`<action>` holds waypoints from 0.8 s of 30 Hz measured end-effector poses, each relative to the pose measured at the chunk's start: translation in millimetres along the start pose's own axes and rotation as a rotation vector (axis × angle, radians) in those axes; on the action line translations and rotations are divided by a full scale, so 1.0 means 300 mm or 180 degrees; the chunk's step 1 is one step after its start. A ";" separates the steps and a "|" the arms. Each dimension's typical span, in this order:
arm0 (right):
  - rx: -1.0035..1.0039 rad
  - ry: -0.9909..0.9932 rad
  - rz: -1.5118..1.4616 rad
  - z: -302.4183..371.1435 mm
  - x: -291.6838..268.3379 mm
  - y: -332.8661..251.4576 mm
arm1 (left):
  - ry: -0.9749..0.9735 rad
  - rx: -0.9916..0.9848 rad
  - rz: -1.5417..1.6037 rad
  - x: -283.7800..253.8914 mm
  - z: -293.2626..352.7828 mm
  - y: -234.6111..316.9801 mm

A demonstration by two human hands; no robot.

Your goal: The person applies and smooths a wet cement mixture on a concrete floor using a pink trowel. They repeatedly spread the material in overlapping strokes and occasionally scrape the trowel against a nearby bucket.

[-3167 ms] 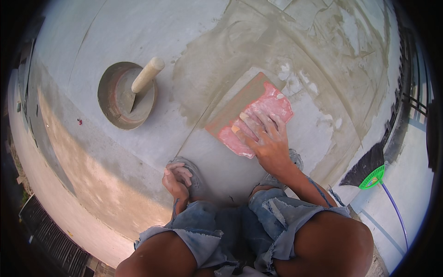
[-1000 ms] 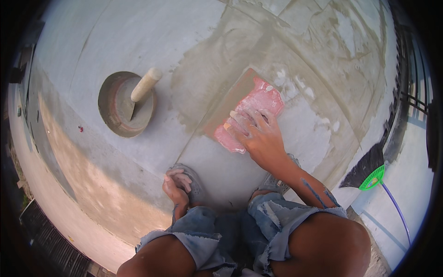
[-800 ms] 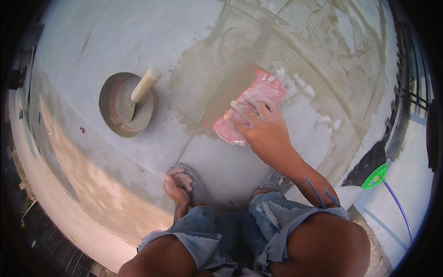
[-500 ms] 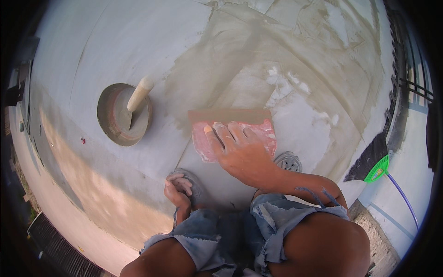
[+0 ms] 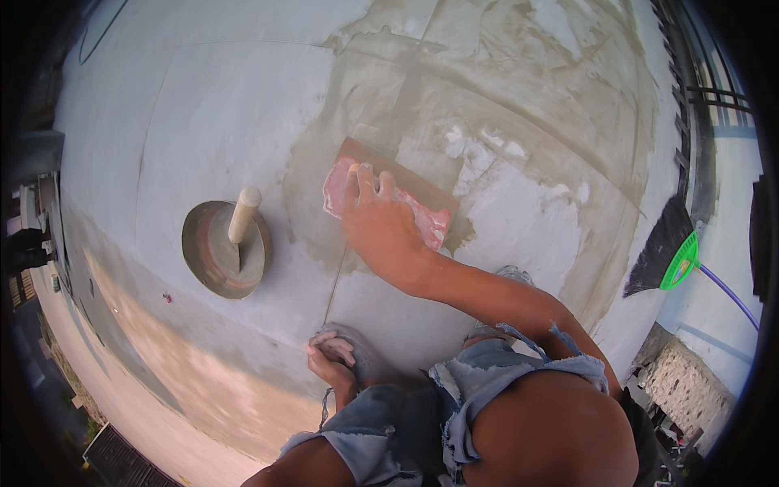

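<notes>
My right hand (image 5: pixel 381 223) grips a wide, flat red plastic putty spreader (image 5: pixel 418 185), its fingers over the paste-smeared pink part. The spreader lies slantwise against the pale floor surface, on a wet grey-beige patch of smeared paste (image 5: pixel 361 105). My left hand (image 5: pixel 331 357) rests by my left shoe, fingers curled in loosely, with nothing visible in them. To the left stands a round metal pan (image 5: pixel 201 264) with grey residue inside. A tool with a pale wooden handle (image 5: pixel 245 215) leans in it, its blade down in the pan.
On the right lies a broom head with black bristles (image 5: pixel 661 243), a green collar and a purple handle. Dark metal railings (image 5: pixel 718 97) run along the right edge. A rough broken concrete edge (image 5: pixel 690 381) shows at lower right. Thin joint lines cross the floor.
My right hand has pushed the spreader away from me and slightly left, turning it from level to slanted. The view has shifted a little. My left hand stays by the shoe.
</notes>
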State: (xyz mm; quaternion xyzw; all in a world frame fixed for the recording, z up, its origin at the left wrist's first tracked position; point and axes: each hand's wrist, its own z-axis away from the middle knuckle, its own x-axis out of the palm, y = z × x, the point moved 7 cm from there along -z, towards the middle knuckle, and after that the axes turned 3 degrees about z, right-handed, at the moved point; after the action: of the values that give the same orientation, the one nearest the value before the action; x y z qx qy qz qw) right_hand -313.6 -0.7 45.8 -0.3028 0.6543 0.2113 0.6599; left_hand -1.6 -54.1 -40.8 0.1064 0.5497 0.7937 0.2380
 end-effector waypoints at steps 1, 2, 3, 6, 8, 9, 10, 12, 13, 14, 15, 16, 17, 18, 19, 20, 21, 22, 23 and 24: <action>-0.0042 0.0059 0.0057 0.008 -0.030 -0.007 | -0.0007 0.0000 0.0021 0.000 -0.001 -0.002; -0.0083 0.0118 0.0115 0.022 -0.051 -0.017 | -0.0016 -0.0002 0.0041 0.000 0.000 -0.005; -0.0169 0.0116 0.0000 0.049 -0.036 -0.041 | -0.0020 -0.0014 0.0061 -0.001 0.002 -0.010; -0.0367 0.0118 -0.0048 0.097 0.009 -0.084 | -0.0078 0.0030 0.0010 -0.001 0.006 -0.007; -0.0425 0.0138 0.0262 0.085 0.021 -0.065 | -0.0103 0.0063 0.0091 0.005 0.003 -0.004; -0.0347 0.0094 0.0225 0.062 0.022 -0.037 | -0.0103 0.0058 0.0119 0.004 0.008 -0.005; -0.0279 0.0049 0.0191 0.020 0.022 0.002 | -0.0111 0.0054 0.0121 0.003 0.008 -0.008; -0.0208 -0.0208 -0.0023 -0.067 -0.002 0.085 | -0.0070 0.0044 0.0139 -0.007 0.007 -0.017; -0.0175 -0.0422 -0.0190 -0.107 -0.032 0.137 | -0.0089 0.0039 0.0102 -0.006 0.004 -0.016; -0.0047 -0.0479 -0.0328 -0.138 -0.070 0.202 | -0.0114 0.0011 0.0071 -0.001 0.004 -0.015; 0.0077 -0.0541 -0.0460 -0.165 -0.104 0.266 | -0.0133 -0.0020 0.0044 0.002 0.003 -0.017; 0.0151 -0.0669 -0.0455 -0.194 -0.133 0.309 | -0.0070 -0.0058 0.0048 -0.018 0.008 -0.017; 0.0253 -0.0793 -0.0419 -0.214 -0.146 0.360 | -0.0041 -0.0104 0.0066 -0.022 0.006 -0.020; 0.0294 -0.0721 -0.0283 -0.225 -0.153 0.410 | -0.0050 -0.0157 0.0099 -0.014 0.002 -0.023; 0.0314 -0.0650 -0.0146 -0.236 -0.152 0.440 | -0.0078 -0.0171 0.0080 -0.008 0.001 -0.021; 0.0339 -0.0572 -0.0008 -0.241 -0.152 0.452 | -0.0086 -0.0201 0.0107 -0.004 0.000 -0.028; 0.0255 -0.0549 0.0033 -0.235 -0.124 0.435 | -0.0080 -0.0211 0.0108 -0.010 -0.002 -0.026; 0.0182 -0.0522 0.0076 -0.219 -0.082 0.425 | -0.0085 -0.0218 0.0108 -0.014 0.000 -0.026; 0.0132 -0.0487 0.0134 -0.207 -0.055 0.419 | -0.0093 -0.0239 0.0144 -0.015 -0.002 -0.033; -0.0035 -0.0495 0.0058 -0.185 -0.037 0.367 | -0.0058 -0.0252 0.0135 -0.025 0.001 -0.037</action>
State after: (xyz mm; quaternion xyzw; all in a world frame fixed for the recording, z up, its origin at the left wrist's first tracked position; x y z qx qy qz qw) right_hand -429.4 43.1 45.4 -0.2831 0.6027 0.2437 0.7051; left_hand 7.9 -54.3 -50.3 0.1157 0.5133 0.8186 0.2301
